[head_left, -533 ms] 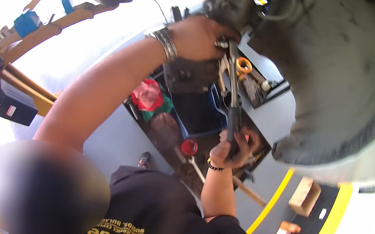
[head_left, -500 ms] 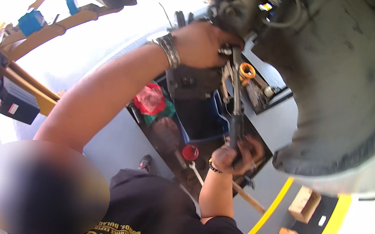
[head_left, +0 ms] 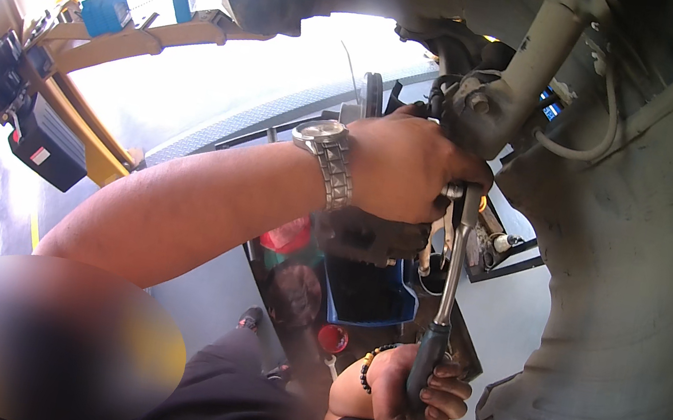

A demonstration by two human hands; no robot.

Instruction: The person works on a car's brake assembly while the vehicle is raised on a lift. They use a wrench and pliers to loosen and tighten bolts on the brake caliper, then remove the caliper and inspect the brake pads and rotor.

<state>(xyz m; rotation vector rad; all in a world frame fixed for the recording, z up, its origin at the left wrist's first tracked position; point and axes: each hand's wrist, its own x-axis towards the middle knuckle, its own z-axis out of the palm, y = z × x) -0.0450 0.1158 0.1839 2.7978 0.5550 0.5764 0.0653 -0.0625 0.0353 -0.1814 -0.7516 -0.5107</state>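
Note:
My right hand [head_left: 416, 395] is wrapped round the black grip of a ratchet wrench [head_left: 453, 275], whose chrome shaft runs up and away from me. At the far end, my left hand [head_left: 412, 165] is closed over the ratchet's head, beside a shiny socket. That head lies just below the lower end of a grey suspension strut [head_left: 536, 74] and its dirty bracket bolt [head_left: 479, 102]. My left hand hides what the socket meets. Under the left wrist is a dark, rusty brake part [head_left: 368, 235], partly covered by my arm.
A large wheel-arch liner [head_left: 616, 259] fills the right side. Below the work stands a dark cart with a blue bin [head_left: 367, 319], a red round container [head_left: 333, 338] and pinkish-red cloth [head_left: 285, 235]. Yellow lift arms [head_left: 150, 42] with blue pads reach in at left.
The view has come closer to the strut. My right hand, blurred and looser before, now grips the handle firmly. The handle has swung slightly left, while my left hand stays at the ratchet's head.

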